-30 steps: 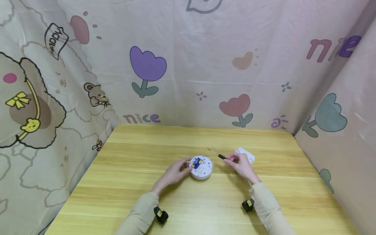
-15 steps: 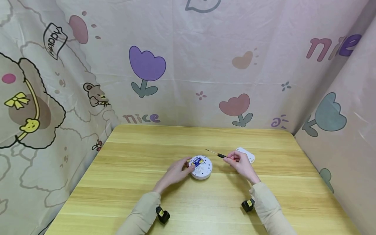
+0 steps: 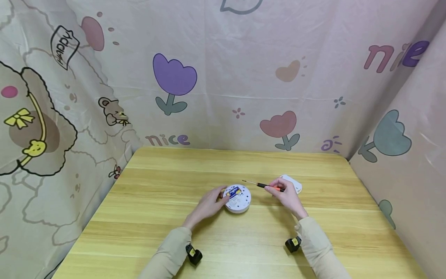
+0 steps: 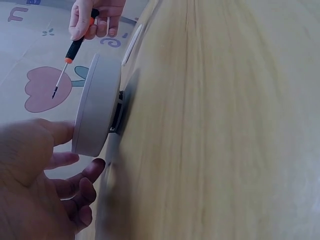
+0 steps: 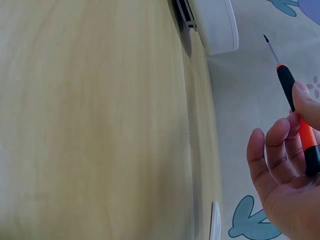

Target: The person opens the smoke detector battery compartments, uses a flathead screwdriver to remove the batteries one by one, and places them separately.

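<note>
Behind the round white device [image 3: 240, 204] hangs cloth [image 3: 216, 58] reading "nice"; beneath is the wood-grain table [image 3: 167, 170]. Left of the device, the left hand [image 3: 208, 204] grips its rim; right of it, the right hand [image 3: 287, 196] pinches an orange-black screwdriver [image 3: 263, 185]. The battery [image 3: 233, 192] lettering is illegible.

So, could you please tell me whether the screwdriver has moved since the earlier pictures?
Yes, slightly: judged against the red flower in the head view, the tip of the screwdriver has shifted left and lower.
</note>
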{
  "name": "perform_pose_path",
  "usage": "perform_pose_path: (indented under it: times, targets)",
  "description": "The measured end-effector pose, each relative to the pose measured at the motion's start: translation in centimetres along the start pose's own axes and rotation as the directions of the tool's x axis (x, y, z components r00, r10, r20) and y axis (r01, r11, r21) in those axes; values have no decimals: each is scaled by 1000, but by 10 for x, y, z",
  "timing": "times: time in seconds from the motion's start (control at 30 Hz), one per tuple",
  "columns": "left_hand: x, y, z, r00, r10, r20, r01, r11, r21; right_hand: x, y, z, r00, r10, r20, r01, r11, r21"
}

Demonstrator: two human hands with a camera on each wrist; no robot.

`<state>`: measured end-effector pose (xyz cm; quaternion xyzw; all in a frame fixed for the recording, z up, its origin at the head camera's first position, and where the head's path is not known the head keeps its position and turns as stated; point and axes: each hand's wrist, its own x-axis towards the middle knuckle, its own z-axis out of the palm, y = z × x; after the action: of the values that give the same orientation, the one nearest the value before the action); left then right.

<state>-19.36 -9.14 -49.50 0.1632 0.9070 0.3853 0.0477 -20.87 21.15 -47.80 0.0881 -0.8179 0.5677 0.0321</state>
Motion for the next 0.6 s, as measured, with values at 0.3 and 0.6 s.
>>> perform_pose_path:
  times: [0.3,0.6]
  targets:
    - [3,1,2,1000,-16,7,16,1000,12,-1,-3,-3,999,34,-4,-34,998,56]
    - [4,6,5,1000,-15,-11,15,1000,0,2,-5,-7,996,85,12,-86,977,193]
